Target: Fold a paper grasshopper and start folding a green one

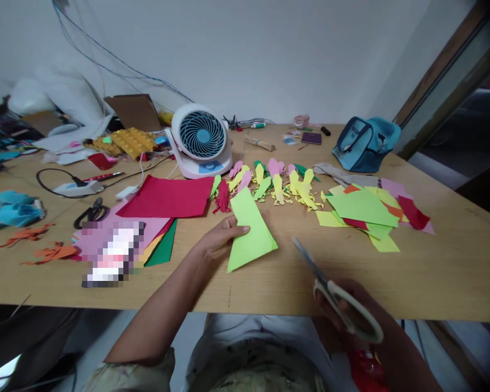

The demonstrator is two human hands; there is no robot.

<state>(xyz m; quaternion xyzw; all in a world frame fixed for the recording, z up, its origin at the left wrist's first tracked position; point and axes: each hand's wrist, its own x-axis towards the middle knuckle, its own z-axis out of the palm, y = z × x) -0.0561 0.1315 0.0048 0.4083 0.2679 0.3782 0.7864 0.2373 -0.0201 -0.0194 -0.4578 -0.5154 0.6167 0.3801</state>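
Observation:
My left hand point(224, 238) pinches a folded sheet of light green paper point(252, 234) by its left edge, above the table. In my right hand point(347, 305) is a pair of scissors point(329, 288) with pale handles. The blades look closed and point up and left, a short way right of the paper and apart from it. Beyond the paper lie several cut-out paper figures point(277, 188) in yellow, green, pink and red.
Red paper point(169, 197) and a white fan point(200, 139) are at the back left. Coloured paper scraps point(363, 207) lie to the right, before a blue bag point(365, 144). Black scissors point(92, 213), a pixelated object point(116, 253) and orange cut-outs point(53, 253) lie left.

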